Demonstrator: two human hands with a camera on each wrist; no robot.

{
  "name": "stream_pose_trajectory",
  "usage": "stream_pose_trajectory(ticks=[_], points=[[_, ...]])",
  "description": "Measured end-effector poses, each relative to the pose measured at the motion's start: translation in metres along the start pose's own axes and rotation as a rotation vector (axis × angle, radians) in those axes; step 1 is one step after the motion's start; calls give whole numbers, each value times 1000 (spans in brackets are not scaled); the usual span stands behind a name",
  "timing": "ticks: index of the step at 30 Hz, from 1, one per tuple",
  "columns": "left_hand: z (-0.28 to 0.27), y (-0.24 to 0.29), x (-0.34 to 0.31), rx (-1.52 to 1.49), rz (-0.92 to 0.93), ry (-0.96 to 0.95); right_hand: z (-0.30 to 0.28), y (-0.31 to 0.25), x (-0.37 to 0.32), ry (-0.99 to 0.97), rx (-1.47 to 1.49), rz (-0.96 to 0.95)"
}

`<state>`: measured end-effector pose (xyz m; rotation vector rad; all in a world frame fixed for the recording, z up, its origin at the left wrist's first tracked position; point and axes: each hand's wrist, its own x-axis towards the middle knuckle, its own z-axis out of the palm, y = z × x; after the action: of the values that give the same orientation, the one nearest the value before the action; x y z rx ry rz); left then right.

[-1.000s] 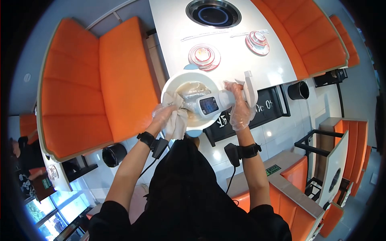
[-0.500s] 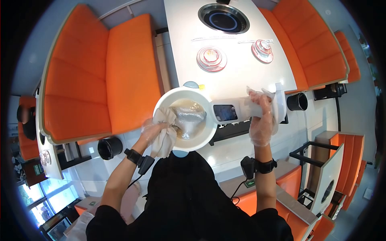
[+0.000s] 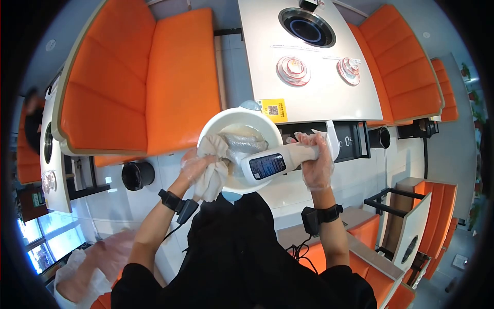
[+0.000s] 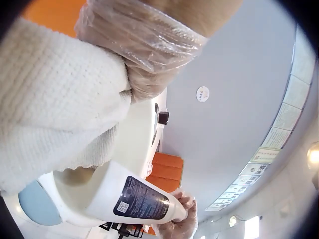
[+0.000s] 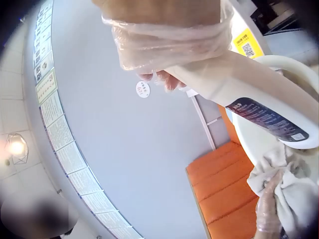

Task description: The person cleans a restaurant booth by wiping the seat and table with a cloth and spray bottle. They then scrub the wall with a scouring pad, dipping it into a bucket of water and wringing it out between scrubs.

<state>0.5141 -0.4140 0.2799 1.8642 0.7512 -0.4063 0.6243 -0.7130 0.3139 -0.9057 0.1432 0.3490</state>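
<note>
Head: gloved left hand (image 3: pixel 194 167) pinches bunched white cloth (image 3: pixel 212 175) at left rim of white basin (image 3: pixel 208 123). Gloved right hand (image 3: pixel 316 162) grips white bottle (image 3: pixel 283 159) by neck; dark-labelled end over basin's right rim. Basin at near left corner of table (image 3: pixel 329 98), beside yellow card (image 3: pixel 272 110).

Left wrist: cloth close to camera, bottle slanting over basin rim.

Right wrist: fingers curled round bottle, left hand on cloth.

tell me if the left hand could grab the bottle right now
Probably not: the left hand grips the cloth and the right hand holds the bottle, though its lower end is close by, over the basin.
</note>
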Motion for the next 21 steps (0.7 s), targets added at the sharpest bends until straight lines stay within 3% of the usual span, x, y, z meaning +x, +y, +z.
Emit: stream_pose_trajectory(ticks=[3, 5, 12, 17, 21], points=[[-16, -29, -3, -257, -37, -68, 8, 19, -15, 48, 25, 30], [-26, -65, 6, -176, 6, -81, 14, 33, -21, 100, -2, 55], [-94, -125, -36, -202, -59, -69, 70, 114, -54, -48, -28, 142], [-143, -178, -55, -9, -115, 33, 125, 162, -81, -191, -272, 58], [-176, -219, -69, -44, -204, 112, 176, 183, -101, -162, -346, 55]])
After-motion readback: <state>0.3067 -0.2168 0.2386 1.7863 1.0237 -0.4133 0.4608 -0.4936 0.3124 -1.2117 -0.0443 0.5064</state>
